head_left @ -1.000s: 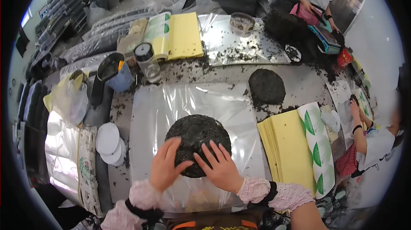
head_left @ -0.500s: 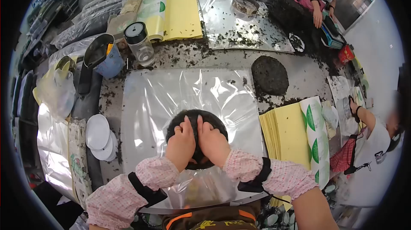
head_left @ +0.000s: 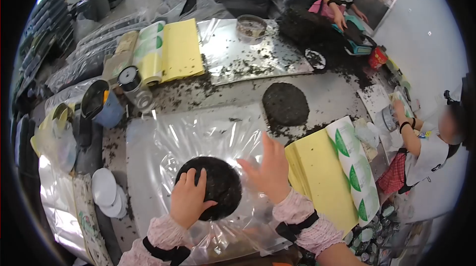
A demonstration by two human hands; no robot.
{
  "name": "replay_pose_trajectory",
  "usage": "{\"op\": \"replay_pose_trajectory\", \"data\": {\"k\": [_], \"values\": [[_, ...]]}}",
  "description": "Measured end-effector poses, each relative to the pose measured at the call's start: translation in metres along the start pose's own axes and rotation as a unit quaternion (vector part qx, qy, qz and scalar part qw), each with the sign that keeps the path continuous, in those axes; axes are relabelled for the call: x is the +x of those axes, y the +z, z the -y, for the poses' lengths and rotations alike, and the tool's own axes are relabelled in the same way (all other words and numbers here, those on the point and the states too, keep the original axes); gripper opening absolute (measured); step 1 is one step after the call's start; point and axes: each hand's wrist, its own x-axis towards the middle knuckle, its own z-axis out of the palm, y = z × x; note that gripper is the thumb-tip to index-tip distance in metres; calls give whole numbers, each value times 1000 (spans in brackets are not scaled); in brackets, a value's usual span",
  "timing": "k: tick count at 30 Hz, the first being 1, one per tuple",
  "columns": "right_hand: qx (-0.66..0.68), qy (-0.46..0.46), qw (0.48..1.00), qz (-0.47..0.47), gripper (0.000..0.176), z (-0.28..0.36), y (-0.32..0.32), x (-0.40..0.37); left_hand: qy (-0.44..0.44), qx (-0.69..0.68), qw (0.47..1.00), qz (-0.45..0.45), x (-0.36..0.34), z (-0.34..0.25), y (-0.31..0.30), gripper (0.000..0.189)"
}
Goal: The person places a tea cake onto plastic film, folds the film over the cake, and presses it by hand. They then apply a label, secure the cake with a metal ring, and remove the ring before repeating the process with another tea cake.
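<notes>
A clear plastic sheet (head_left: pixel 198 132) covers the table in front of the person. A dark round pressed cake (head_left: pixel 225 179) lies on its near half. The left hand (head_left: pixel 187 201) rests flat on the cake's near-left part, fingers spread, gripping nothing. The right hand (head_left: pixel 270 172) hovers open just right of the cake, empty.

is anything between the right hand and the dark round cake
Nothing visible. The right hand is raised just right of the dark cake, only clear plastic sheet between them; the left hand rests on the cake's left side.
</notes>
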Motion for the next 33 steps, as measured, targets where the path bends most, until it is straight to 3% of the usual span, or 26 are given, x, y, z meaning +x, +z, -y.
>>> {"op": "replay_pose_trajectory", "data": {"k": [1, 2, 4, 6, 7, 8, 9, 10, 12, 14, 16, 17, 18, 20, 21, 22, 24, 27, 29, 32, 33], "values": [[123, 164, 959, 196, 61, -24, -2, 3, 38, -18, 999, -26, 3, 4, 7, 91], [240, 316, 838, 374, 63, -47, -3, 5, 76, -33, 995, -51, 5, 7, 14, 87], [244, 303, 861, 328, 69, -92, -4, 6, 54, -2, 998, -18, 0, 8, 24, 76], [104, 158, 953, 236, 74, -139, 9, 23, 53, -25, 998, -21, 0, 11, 25, 74], [-42, 20, 987, 155, 77, -162, 23, 33, 51, -26, 998, -16, 1, 10, 25, 75], [-175, -16, 973, 147, 77, -184, 44, 48, 49, -25, 998, -12, 2, 9, 23, 75], [-218, -3, 959, 183, 68, -200, 66, 64, 46, -24, 999, -8, 3, 8, 20, 76], [-259, -51, 949, 175, 60, -227, 89, 75, 52, -34, 998, -14, 3, 8, 19, 76], [-226, 9, 960, 164, 50, -220, 104, 99, 58, -55, 997, -24, 1, 12, 20, 77], [-65, 18, 997, 39, 44, -195, 100, 104, 45, -219, 969, -108, -5, 21, 25, 69], [141, -6, 989, -32, 38, -92, 23, 94, -78, -374, 910, -163, -23, 29, 13, 59], [139, -101, 985, -22, 37, -51, 0, 75, -51, -487, 846, -210, -28, 43, 19, 55], [133, -193, 972, -13, 36, -24, -12, 39, -43, -593, 762, -255, -30, 67, 50, 69], [117, -374, 914, 103, 42, 0, -8, -39, -64, -663, 692, -278, -23, 59, 38, 70], [115, -392, 887, 216, 49, 7, -11, -76, -55, -642, 727, -238, -30, 55, 33, 61], [97, -373, 891, 241, 52, 9, -3, -106, -107, -598, 767, -206, -31, 48, 36, 56], [91, -362, 888, 270, 56, 9, -5, -103, -57, -371, 898, -230, -33, 46, 40, 53], [201, -249, 903, 285, 69, 43, -14, -55, -83, -379, 885, -256, -33, 41, 41, 49], [148, -277, 903, 293, 81, 55, 21, -45, -94, -388, 879, -261, -30, 36, 40, 49], [103, -292, 899, 311, 90, 55, 51, -46, -111, -282, 921, -245, -22, 30, 40, 50], [92, -293, 896, 322, 92, 55, 54, -49, -131, -168, 957, -195, -21, 27, 41, 56]]}}
